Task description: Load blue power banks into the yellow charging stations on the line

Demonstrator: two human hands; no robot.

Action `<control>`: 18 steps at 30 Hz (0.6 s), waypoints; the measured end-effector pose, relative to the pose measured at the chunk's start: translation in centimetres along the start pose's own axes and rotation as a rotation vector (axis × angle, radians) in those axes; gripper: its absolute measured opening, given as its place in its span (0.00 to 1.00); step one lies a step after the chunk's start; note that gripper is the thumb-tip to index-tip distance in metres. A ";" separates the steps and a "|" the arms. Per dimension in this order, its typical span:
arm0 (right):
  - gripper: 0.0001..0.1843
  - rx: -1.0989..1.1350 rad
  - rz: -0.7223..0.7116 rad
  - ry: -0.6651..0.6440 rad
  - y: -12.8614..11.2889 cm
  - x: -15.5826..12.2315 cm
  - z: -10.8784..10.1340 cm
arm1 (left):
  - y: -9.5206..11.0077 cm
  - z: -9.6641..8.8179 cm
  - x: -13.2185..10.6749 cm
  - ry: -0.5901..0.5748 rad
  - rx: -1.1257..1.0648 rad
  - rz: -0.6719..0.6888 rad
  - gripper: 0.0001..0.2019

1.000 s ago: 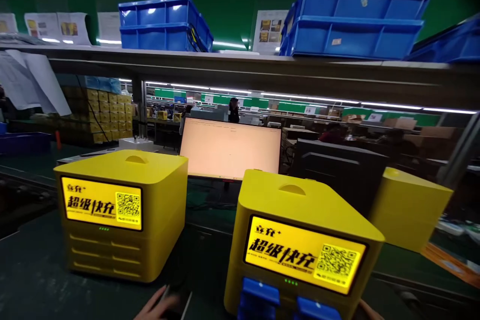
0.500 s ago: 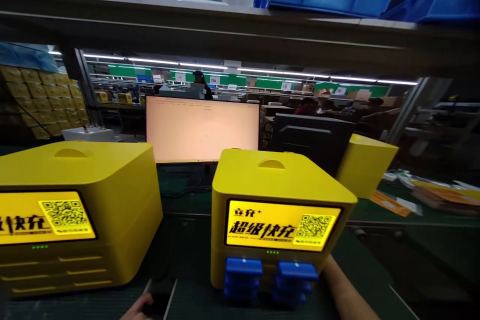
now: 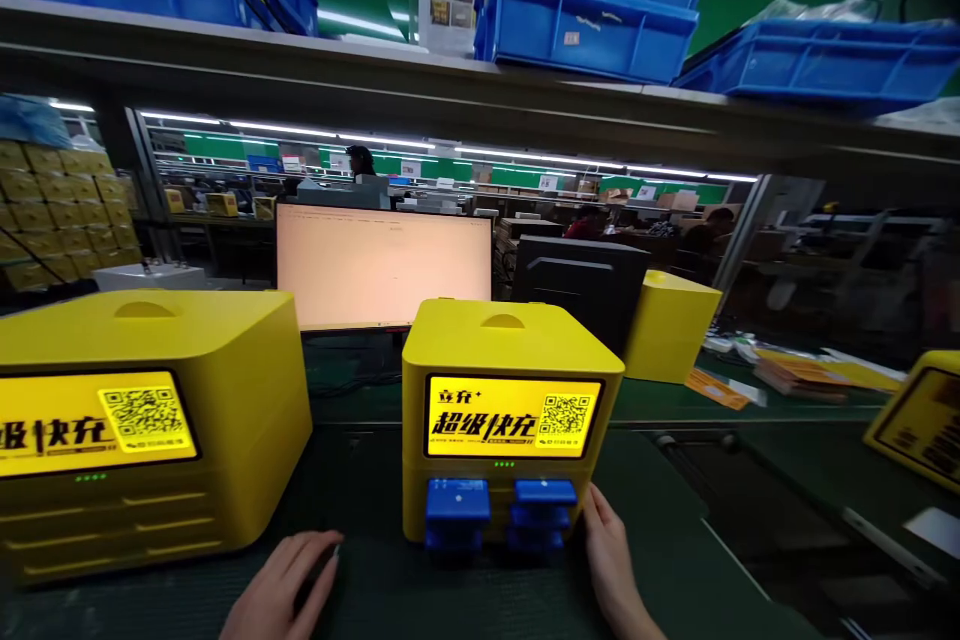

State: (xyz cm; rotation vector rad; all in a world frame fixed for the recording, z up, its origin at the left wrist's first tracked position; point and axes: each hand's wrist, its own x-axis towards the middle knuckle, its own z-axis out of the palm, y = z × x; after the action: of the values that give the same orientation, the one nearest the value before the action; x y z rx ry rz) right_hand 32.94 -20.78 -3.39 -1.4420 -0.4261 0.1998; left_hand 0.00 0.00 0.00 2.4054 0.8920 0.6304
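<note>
A worker's right hand (image 3: 609, 545) is pressing flat, fingers extended, against the lower right corner of a yellow charging cabinet (image 3: 510, 390) standing on the dark green belt (image 3: 465, 600) — a placement that reads as steadying or nudging the box rather than lifting it. The left hand (image 3: 281, 588) is lying palm down on the belt just left of the cabinet, fingers loosely curled over something dark and flat; whether it is gripping that object cannot be told from here. Two blue plug-in blocks (image 3: 457, 512) are jutting side by side from the cabinet's lower slots, below a lit screen showing a QR code.

Four yellow cabinets are showing in all: the one at hand, a larger-looming second cabinet (image 3: 142, 430) close on the left with its slots bare, a third unit (image 3: 671, 325) turned away behind, and a fourth unit (image 3: 919, 415) tilting into view at the right edge. One bright monitor (image 3: 384, 265) is glowing behind the centre cabinet, facing the worker, beside one dark box (image 3: 581, 285). Overhead, blue bins (image 3: 592, 5) are sitting in three groups on the shelf — out of the way, yet within reach.
</note>
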 end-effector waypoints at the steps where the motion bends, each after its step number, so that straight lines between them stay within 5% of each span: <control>1: 0.28 0.026 0.021 -0.004 0.0 -0.6 -0.2 | 1.3 0.4 0.0 0.052 -0.062 -0.005 0.18; 4: 0.31 0.116 0.071 -0.008 0.1 -0.9 -0.6 | 6.5 1.7 0.4 0.096 -0.325 -0.052 0.19; 9: 0.34 0.151 0.104 -0.020 0.4 -0.4 -0.4 | 13.9 3.5 2.9 -0.069 -0.808 -0.279 0.29; 14: 0.34 0.164 0.106 -0.040 0.4 -0.5 -0.4 | 14.9 4.1 3.2 -0.148 -1.084 -0.400 0.28; 18: 0.33 0.192 0.122 -0.059 0.3 -0.4 -0.5 | 14.7 3.5 1.9 -0.127 -1.015 -0.371 0.26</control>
State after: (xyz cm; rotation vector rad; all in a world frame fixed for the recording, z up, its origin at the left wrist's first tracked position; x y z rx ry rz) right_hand 32.82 -21.30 -3.81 -1.2757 -0.3572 0.3720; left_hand 10.09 -9.41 6.41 1.3189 0.6889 0.5767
